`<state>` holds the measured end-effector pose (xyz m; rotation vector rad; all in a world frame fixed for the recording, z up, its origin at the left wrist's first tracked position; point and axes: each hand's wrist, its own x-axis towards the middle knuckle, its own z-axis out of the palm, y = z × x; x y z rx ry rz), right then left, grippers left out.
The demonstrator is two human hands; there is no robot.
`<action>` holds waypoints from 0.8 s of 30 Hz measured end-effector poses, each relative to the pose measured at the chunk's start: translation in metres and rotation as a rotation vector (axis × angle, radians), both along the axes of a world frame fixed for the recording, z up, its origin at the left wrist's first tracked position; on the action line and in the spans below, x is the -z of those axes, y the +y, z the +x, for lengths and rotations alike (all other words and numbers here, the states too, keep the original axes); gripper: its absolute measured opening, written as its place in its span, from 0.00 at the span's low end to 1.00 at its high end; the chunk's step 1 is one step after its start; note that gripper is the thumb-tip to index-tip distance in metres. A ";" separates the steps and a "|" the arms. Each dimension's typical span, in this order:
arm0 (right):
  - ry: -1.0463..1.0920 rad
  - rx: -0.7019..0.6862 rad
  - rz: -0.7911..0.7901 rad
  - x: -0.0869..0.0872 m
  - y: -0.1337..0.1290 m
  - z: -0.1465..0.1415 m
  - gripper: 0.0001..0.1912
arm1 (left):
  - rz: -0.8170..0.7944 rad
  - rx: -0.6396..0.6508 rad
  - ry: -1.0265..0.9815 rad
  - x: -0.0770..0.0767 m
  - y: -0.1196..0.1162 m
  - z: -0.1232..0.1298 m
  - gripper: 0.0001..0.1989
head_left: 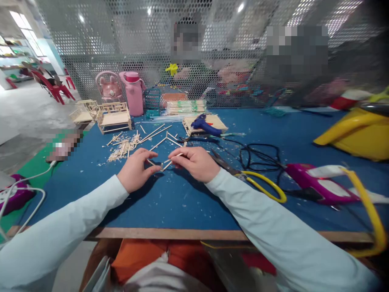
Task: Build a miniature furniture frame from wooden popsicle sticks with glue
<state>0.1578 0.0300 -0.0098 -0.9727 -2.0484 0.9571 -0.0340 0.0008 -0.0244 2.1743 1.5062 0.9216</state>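
Note:
Thin wooden sticks [166, 164] meet in a corner between my hands, low over the blue tabletop. My left hand [136, 170] has thumb and forefinger curled around the left end of these sticks. The right hand [196, 164] pinches a stick between thumb and fingertips. Just beyond, two more sticks [166, 134] form a pointed V; whether they join the held ones is hidden by my fingers. A heap of cut stick pieces [124, 148] and shavings lies past my left hand.
Yellow-handled scissors [264, 186], a purple glue gun [322, 184] and coiled black cable [258, 156] lie to the right. Small wooden chair models [114, 117], a pink bottle [133, 93] and blue-handled pliers [206, 125] sit behind. A perforated metal screen [146, 36] closes the back.

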 end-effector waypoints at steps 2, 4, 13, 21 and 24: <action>-0.187 0.004 0.178 -0.001 0.000 0.003 0.09 | 0.025 0.050 0.139 0.003 0.001 0.002 0.19; -0.375 -0.033 0.323 -0.003 -0.003 0.003 0.07 | 0.034 0.096 0.219 0.007 0.002 0.006 0.16; -0.479 -0.351 0.379 0.005 -0.011 -0.006 0.01 | 0.017 0.157 0.228 0.007 0.009 -0.006 0.06; -0.160 -0.143 0.084 0.015 -0.005 -0.012 0.05 | 0.023 0.216 0.254 0.006 0.010 -0.009 0.06; -0.001 -0.096 -0.127 0.022 -0.001 -0.018 0.06 | 0.029 0.258 0.280 0.005 0.012 -0.010 0.04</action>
